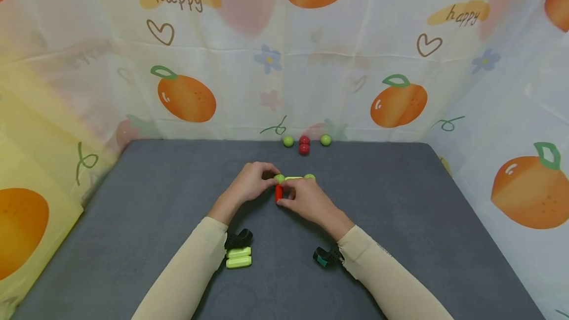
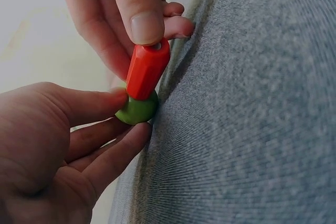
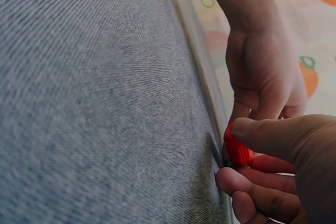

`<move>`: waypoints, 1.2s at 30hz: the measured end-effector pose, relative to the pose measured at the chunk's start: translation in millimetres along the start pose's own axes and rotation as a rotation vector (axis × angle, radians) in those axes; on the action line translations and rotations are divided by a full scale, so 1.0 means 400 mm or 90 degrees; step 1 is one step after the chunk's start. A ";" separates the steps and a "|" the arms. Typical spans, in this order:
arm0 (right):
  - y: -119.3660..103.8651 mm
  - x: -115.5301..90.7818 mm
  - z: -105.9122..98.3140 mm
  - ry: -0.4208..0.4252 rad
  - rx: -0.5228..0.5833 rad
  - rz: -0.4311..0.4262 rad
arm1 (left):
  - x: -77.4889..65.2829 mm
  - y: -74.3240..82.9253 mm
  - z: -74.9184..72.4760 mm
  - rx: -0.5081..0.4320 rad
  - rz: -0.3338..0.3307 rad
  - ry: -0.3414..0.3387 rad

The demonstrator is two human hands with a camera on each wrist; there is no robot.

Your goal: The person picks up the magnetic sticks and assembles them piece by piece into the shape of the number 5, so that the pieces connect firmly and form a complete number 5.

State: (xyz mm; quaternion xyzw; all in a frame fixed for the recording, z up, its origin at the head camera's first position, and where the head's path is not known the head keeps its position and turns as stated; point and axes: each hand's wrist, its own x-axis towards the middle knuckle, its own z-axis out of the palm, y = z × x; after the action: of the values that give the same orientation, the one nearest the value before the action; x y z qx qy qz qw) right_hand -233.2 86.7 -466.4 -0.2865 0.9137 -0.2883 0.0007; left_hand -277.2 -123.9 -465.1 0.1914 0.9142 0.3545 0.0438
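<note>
Between thumb and fingers, my left hand (image 1: 250, 182) pinches a small green ball (image 2: 139, 111) close to the table. My right hand (image 1: 310, 202) holds a short red ribbed rod (image 2: 147, 72), its thumb pressed on the rod's near end. The rod's other end meets the green ball and points from it toward me. In the head view a yellow-green rod (image 1: 293, 178) extends to the right from that ball, with a second green ball (image 1: 309, 177) at its far end. The right hand partly covers this row.
Two yellow-green rods (image 1: 239, 261) lie side by side near my left wrist. At the table's back edge stand two red balls (image 1: 304, 149), with a green ball (image 1: 288, 140) to their left and another green ball (image 1: 326, 140) to their right. A printed cloth (image 1: 311, 63) hangs behind the grey table (image 1: 133, 221).
</note>
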 end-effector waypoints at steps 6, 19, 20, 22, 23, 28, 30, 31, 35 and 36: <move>0.003 -0.002 -0.004 -0.002 -0.005 0.001 | 0.002 0.007 0.001 -0.004 -0.005 0.001; 0.038 0.008 -0.108 0.039 0.055 0.062 | 0.004 0.004 0.001 -0.006 -0.009 -0.001; 0.041 0.014 -0.121 0.039 0.050 0.064 | 0.004 0.003 0.002 -0.005 -0.011 0.000; 0.046 0.029 -0.147 0.039 0.044 0.069 | 0.003 0.002 0.003 -0.004 -0.018 0.000; 0.050 0.038 -0.159 0.038 0.043 0.072 | 0.003 0.002 0.003 -0.006 -0.022 0.000; 0.077 0.079 -0.209 0.033 0.036 0.074 | 0.000 -0.001 0.007 -0.010 -0.023 -0.003; 0.091 0.097 -0.221 0.031 0.037 0.069 | 0.000 -0.003 0.007 -0.008 -0.018 -0.003; 0.100 0.106 -0.225 0.031 0.037 0.066 | 0.000 -0.004 0.007 -0.008 -0.016 -0.002; 0.131 0.139 -0.231 0.034 0.046 0.051 | 0.002 -0.005 0.005 -0.004 -0.012 -0.003; 0.139 0.147 -0.230 0.038 0.047 0.046 | 0.002 -0.005 0.004 -0.003 -0.012 -0.005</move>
State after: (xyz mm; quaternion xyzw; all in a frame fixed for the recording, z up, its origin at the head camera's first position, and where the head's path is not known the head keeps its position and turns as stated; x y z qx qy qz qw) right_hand -326.6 141.6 -409.2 -0.2441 0.9120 -0.3297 -0.0053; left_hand -278.3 -124.0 -467.7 0.1840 0.9150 0.3553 0.0509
